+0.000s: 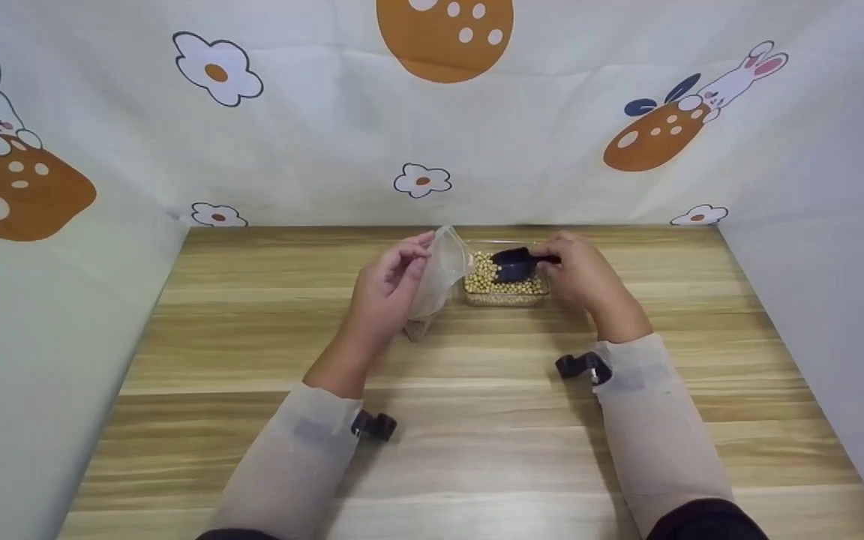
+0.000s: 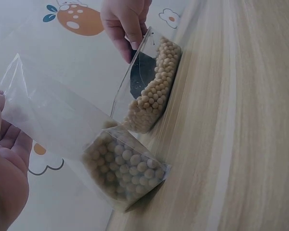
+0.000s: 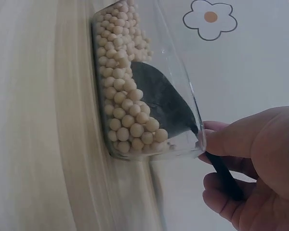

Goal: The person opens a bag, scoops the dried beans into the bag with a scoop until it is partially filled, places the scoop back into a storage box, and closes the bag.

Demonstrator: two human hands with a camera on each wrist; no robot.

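Observation:
A clear rectangular container [image 3: 180, 67] of soybeans [image 1: 483, 279] stands near the back of the table. My right hand [image 1: 586, 277] grips the handle of a black scoop [image 1: 513, 266], whose bowl lies inside the container, partly dug into the beans. Left of the container, a translucent plastic bag [image 1: 438, 274] stands on the table with soybeans [image 2: 123, 166] in its bottom. My left hand [image 1: 381, 296] pinches the bag's upper edge between thumb and fingers, and its upper part leans toward the container. In the left wrist view the fingertips are partly hidden behind the bag's edge.
The wood-grain table [image 1: 477, 450] reaches back to a pale printed cloth [image 1: 312, 150], which also hangs along both sides. Each forearm carries a small black camera mount [image 1: 376, 426] at the wrist. Container and bag stand close together.

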